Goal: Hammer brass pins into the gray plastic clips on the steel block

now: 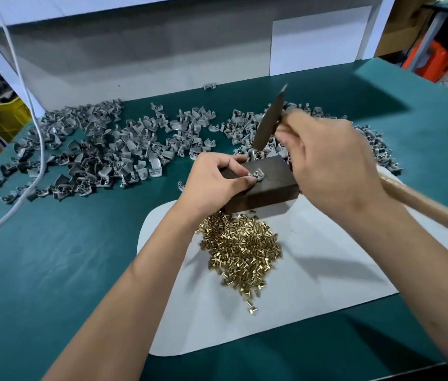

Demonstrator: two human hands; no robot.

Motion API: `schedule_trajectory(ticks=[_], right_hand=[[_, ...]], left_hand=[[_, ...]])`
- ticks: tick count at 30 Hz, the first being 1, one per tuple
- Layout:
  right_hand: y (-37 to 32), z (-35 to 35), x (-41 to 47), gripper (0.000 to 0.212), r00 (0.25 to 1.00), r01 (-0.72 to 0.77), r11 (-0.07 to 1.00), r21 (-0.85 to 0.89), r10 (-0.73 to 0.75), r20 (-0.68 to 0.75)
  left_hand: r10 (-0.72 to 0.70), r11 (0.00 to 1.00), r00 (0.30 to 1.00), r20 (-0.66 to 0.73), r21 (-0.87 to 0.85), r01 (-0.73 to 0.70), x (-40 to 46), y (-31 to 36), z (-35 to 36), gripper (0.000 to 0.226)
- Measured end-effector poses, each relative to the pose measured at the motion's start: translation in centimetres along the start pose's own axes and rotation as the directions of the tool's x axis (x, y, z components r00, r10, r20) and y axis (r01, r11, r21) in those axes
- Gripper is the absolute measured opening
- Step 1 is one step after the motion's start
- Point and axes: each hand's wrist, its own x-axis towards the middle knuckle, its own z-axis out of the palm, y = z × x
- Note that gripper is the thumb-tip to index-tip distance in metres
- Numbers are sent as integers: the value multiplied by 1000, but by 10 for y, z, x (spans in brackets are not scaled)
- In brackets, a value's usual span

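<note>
A dark steel block (267, 188) sits at the far edge of a white mat (327, 276). On its top lies one gray plastic clip (257, 175) with a pin in it. My left hand (214, 182) pinches this clip against the block with thumb and fingers. My right hand (327, 166) grips a wooden-handled hammer (269, 119), blurred, its dark metal head raised above the far side of the block. A heap of brass pins (242, 248) lies on the mat just in front of the block.
Gray clips are scattered in a wide pile (101, 152) across the green table to the left and behind the block, with more (377, 144) behind my right hand. A white cable (35, 160) runs down the left side. A white panel stands at the back.
</note>
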Motion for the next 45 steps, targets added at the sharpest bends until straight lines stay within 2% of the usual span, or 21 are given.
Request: schedule_trajectory(ticks=[1,4,5,6,9,13,14,16,18,19,23,25,28,32,33,35,37,38,42,43,45], right_hand=[[-2,3,-3,19,1000,-7,1000,6,7,22],[-3,5,-2,16,958,-31,997,-74,51,281],[-2,1,3,17,955,-25,995,-98,53,292],[0,-3,8,17,961,-7,994,-108,37,275],[-1,-6,5,21,999,-30,999,-11,31,38],[-7,8,-12,23,965,-72,997,-28,77,252],[-4,7,-11,22,962,-72,995,-63,86,258],[2,1,-4,22,979,-61,992,-107,81,186],[3,-1,-3,22,995,-100,995,-9,100,14],[2,0,-5,21,995,-104,994,37,104,-9],[1,8,-4,25,950,-133,990,-37,138,282],[6,0,7,25,957,-114,989,-94,134,258],[3,-3,5,23,994,-96,995,17,95,54],[-2,7,-2,23,949,-122,992,3,116,292],[1,4,3,24,946,-120,992,-30,123,299],[6,-3,11,25,970,-93,994,-60,104,218],[6,-4,7,25,995,-99,994,52,97,38],[3,-2,4,25,996,-91,991,96,89,29],[4,5,0,23,942,-146,989,-3,140,304],[7,1,6,24,944,-128,990,-51,138,300],[12,-4,12,24,987,-73,997,-29,77,140]], left_hand=[[0,1000,1000,-4,-3,0,0,0,0,10],[1,1000,1000,-3,-25,-1,-2,1,1,11],[4,1000,1000,1,-24,-4,-2,2,1,12],[1,1000,1000,3,-24,-1,-3,3,0,13],[-7,1000,1000,5,-21,7,-2,2,0,12],[-4,999,1000,6,-46,4,-3,1,0,14],[-1,999,1000,10,-45,1,-3,1,1,13],[-2,999,1000,9,-42,3,-3,2,1,12],[-7,999,1000,14,-35,8,-2,2,1,12],[-8,999,1000,15,-37,9,-2,2,1,13],[2,998,1000,21,-64,0,-3,1,0,18],[-4,999,1000,12,-54,4,-3,1,0,15],[-9,999,1000,10,-31,10,-1,1,0,15],[-7,999,1000,16,-53,7,-1,0,1,15],[-10,999,1000,13,-49,10,-2,1,1,13],[-20,999,1000,12,-41,21,-2,1,1,12],[-24,999,1000,13,-36,24,0,0,1,12],[-21,999,1000,12,-39,22,1,-1,0,12],[-7,998,1000,23,-61,8,-1,0,0,14],[-6,998,1000,19,-57,7,-2,1,0,14],[-12,999,1000,17,-45,13,-2,2,0,14]])
